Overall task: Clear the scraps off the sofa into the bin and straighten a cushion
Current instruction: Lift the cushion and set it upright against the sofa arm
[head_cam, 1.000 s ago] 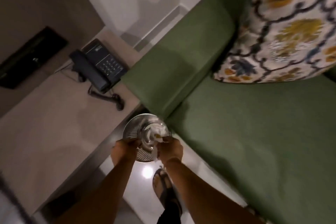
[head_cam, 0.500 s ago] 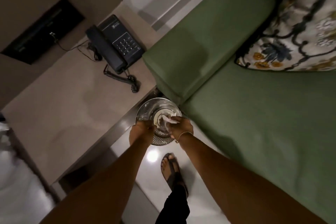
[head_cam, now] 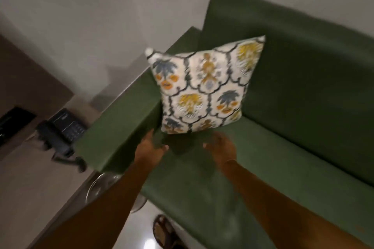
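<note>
A white cushion (head_cam: 204, 85) with blue and yellow floral print stands tilted in the corner of the green sofa (head_cam: 303, 157), leaning against its backrest and left armrest. My left hand (head_cam: 150, 147) hovers open over the seat just below the cushion's lower left corner, not touching it. My right hand (head_cam: 221, 147) is also open with fingers spread, just below the cushion's lower edge. The shiny metal bin (head_cam: 99, 187) stands on the floor at the sofa's left end, mostly hidden by my left forearm. No scraps show on the seat.
A black desk telephone (head_cam: 60, 131) with a coiled cord sits on the beige side table (head_cam: 30, 184) left of the sofa. My sandalled foot (head_cam: 164, 230) stands on the glossy white floor in front of the seat. A pale wall rises behind.
Both hands left the bin, where they held white scraps, and rose to the sofa seat below the cushion. They hold nothing now. The view swung up and right.
</note>
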Tool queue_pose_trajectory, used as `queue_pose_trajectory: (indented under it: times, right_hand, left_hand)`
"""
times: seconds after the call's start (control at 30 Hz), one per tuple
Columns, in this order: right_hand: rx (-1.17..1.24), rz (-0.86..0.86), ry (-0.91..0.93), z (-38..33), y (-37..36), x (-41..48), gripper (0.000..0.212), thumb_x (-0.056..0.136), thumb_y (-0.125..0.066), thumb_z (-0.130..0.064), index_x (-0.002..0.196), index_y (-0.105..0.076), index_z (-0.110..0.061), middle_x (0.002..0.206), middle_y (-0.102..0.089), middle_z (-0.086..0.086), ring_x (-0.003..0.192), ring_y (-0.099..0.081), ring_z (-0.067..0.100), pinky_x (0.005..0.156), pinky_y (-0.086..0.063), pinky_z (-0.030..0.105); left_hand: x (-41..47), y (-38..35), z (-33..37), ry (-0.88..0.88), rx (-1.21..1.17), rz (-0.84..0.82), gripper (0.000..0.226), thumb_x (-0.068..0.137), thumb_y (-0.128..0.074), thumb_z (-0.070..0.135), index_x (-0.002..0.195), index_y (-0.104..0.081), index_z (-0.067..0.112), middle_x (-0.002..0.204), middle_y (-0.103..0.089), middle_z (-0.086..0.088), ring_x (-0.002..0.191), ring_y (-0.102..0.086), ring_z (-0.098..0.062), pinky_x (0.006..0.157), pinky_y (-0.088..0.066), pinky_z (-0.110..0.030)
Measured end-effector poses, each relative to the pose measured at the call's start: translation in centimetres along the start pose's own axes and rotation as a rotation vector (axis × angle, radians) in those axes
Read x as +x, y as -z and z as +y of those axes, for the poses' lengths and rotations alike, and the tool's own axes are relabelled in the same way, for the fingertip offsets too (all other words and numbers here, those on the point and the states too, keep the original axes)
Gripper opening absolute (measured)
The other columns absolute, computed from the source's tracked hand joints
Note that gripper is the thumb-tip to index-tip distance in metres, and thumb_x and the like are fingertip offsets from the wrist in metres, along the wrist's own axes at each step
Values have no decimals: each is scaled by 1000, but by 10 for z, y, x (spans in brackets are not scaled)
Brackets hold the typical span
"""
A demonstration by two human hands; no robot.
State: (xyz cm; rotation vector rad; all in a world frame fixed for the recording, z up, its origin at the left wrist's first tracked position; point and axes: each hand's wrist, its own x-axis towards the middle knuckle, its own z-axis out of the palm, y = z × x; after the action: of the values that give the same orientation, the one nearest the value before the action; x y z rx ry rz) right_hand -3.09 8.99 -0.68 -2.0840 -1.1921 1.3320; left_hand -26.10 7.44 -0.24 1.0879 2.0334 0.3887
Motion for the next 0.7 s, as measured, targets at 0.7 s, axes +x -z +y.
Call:
queue_pose_trajectory:
  times: [0.7]
  right_hand:
    - [584,388,98,20,94,65,65,69,-76,-3,121,-52,-35,114,-68,0,106,-64,19,95,-54,49]
  left_hand:
    - [62,-79,138,-106,-467,-71,60,65,-64,-9,117,-55,20,111,-64,-3,105,-59,-25,89,-50,-41]
